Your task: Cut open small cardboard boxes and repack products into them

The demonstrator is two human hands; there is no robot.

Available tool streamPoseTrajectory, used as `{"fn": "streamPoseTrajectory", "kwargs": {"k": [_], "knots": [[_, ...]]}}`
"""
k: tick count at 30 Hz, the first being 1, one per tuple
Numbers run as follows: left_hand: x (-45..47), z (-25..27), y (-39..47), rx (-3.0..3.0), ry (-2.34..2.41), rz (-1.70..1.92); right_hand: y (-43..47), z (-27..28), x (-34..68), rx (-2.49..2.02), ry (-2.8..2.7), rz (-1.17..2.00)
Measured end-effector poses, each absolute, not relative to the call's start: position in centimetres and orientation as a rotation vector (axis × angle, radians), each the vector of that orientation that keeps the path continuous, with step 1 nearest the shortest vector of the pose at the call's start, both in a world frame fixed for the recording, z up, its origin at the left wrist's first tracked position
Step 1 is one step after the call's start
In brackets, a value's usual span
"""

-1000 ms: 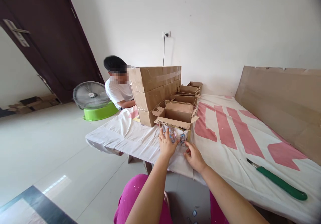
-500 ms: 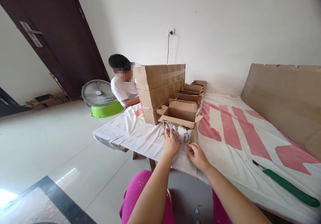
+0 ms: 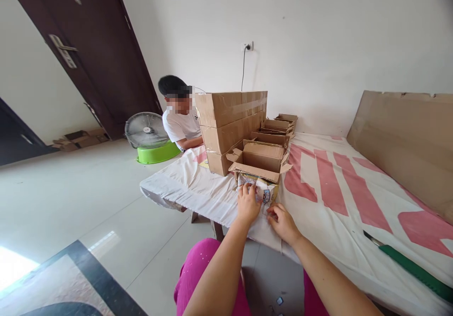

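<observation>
A colourful printed packet (image 3: 262, 189), white with cartoon-like patches, lies at the near side of an open cardboard box (image 3: 260, 167). My left hand (image 3: 248, 203) rests on the packet's left part with its fingers spread over it. My right hand (image 3: 283, 221) is beside the packet's lower right corner, fingers loosely bent and thumb apart from them. Whether its fingertips touch the packet's edge I cannot tell. The box stands with its flaps folded outward, and the part of it behind the packet is hidden.
Taped cartons (image 3: 226, 137) are stacked left of the box, with more open boxes (image 3: 279, 125) behind it. A green-handled knife (image 3: 406, 261) lies on the cloth-covered table (image 3: 332, 231) to the right. A cardboard sheet (image 3: 403, 146) leans farther back. Another person (image 3: 182, 127) sits beyond the cartons.
The whole view has shifted, so things appear slightly farther right. My left hand's fingers have moved slightly over the packet; my right hand remains by its corner.
</observation>
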State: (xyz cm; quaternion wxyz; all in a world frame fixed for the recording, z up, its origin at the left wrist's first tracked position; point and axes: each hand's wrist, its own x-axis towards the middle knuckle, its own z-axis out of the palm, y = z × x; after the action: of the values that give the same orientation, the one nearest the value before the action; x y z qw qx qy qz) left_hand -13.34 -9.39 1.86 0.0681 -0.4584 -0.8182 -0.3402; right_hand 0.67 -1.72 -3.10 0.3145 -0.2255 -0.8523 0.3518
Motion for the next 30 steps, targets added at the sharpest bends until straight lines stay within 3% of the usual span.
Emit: {"fn": "streamPoseTrajectory", "kwargs": {"k": [30], "knots": [[-13.49,1.52,-9.48,-1.614,-2.575,-1.01,-1.82,-2.8,0.77,-0.595,-2.269,0.925]]}}
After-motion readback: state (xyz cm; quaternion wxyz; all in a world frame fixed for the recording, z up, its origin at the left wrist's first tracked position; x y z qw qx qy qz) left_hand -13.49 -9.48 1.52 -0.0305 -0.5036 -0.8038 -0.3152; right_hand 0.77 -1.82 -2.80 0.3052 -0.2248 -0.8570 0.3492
